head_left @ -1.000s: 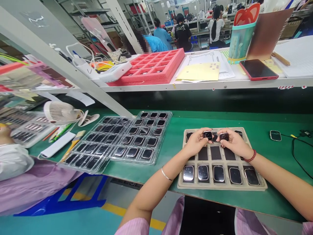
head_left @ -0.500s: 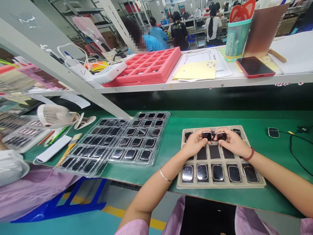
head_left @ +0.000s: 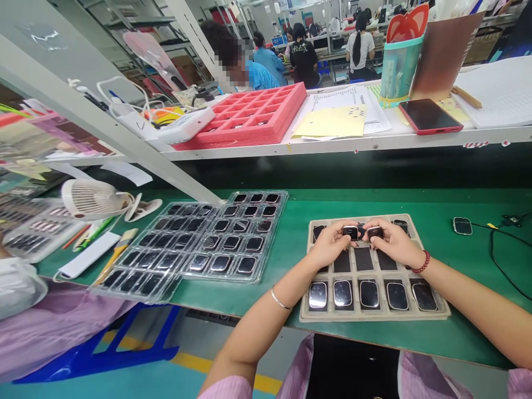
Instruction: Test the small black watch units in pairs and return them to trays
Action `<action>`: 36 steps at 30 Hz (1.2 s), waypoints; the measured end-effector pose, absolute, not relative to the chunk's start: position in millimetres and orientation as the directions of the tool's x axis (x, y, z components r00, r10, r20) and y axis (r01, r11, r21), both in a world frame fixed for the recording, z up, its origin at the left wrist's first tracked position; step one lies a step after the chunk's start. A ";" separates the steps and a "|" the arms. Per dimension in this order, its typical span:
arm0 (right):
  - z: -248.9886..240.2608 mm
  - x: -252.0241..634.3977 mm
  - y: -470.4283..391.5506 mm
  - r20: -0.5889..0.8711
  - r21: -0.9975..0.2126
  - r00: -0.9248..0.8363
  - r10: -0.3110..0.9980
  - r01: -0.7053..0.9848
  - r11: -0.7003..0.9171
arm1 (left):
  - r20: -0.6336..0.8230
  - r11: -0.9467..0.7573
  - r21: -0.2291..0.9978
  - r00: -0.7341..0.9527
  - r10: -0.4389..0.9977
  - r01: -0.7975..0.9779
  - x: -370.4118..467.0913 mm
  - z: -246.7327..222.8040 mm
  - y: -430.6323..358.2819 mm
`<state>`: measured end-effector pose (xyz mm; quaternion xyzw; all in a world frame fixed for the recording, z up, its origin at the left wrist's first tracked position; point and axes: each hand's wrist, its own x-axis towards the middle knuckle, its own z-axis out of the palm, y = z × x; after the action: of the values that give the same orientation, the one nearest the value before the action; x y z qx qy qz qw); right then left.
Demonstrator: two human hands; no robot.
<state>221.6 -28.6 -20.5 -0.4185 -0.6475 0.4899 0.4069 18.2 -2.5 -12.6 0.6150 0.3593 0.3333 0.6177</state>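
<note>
My left hand (head_left: pixel 332 242) pinches a smartwatch body (head_left: pixel 349 232) between thumb and fingers, its dark screen facing me. In my right hand (head_left: pixel 393 242) is a second smartwatch body (head_left: pixel 375 233), also gripped by thumb and fingertips. Both hands hover close together over the back half of a beige foam tray (head_left: pixel 376 318). A row of watch bodies (head_left: pixel 369 294) lies in the tray's front pockets. The middle pockets show dark bottoms, partly covered by my hands. More watch bodies (head_left: pixel 401 226) sit in the back row, some hidden behind my fingers.
Clear plastic trays (head_left: pixel 260 272) of watch bodies lie on the left. Another watch (head_left: pixel 462 225) rests at right beside a black cable (head_left: pixel 494 249). A white fan (head_left: pixel 93 198) and a brush (head_left: pixel 118 252) lie further left. The shelf above holds a red foam tray (head_left: pixel 286 119) and a phone (head_left: pixel 431 116).
The whole view has shifted slightly. Both hands keep hold of their watch bodies, with only a small change in the tilt of the left one.
</note>
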 end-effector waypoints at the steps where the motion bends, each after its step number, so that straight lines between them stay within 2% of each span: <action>1: -20.7 221.6 -28.5 0.124 -0.973 -0.319 0.940 0.147 0.178 | -0.034 0.027 0.999 0.520 0.853 0.022 18.3 -12.9 -2.3; 6: -20.4 221.5 -28.3 0.152 -0.964 -0.331 0.931 0.159 0.214 | -0.022 0.044 0.999 0.512 0.859 -0.032 20.2 -11.0 -3.3; 12: -20.0 221.1 -28.5 0.106 -0.976 -0.327 0.939 0.148 0.162 | -0.034 0.057 0.998 0.511 0.859 -0.029 20.7 -9.7 -4.0; 17: -21.0 221.2 -28.3 0.123 -0.975 -0.341 0.932 0.133 0.177 | -0.035 0.050 0.999 0.508 0.861 -0.016 21.1 -10.1 -3.7; 22: -19.7 222.1 -28.5 0.074 -0.989 -0.342 0.937 0.092 0.112 | -0.030 0.045 0.999 0.506 0.862 -0.017 20.7 -11.4 -3.6; 28: -19.5 222.3 -28.9 0.090 -0.989 -0.352 0.932 0.079 0.126 | -0.014 0.031 0.999 0.506 0.862 -0.026 20.3 -13.0 -3.3; 36: -19.0 222.2 -28.6 0.090 -0.982 -0.353 0.931 0.125 0.143 | -0.018 0.028 1.000 0.513 0.858 -0.011 20.4 -10.1 -4.3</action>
<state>222.2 -28.6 -19.0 -0.4096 -0.6448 0.5107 0.3945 20.4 -4.3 -10.1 0.6044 0.3505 0.3476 0.6254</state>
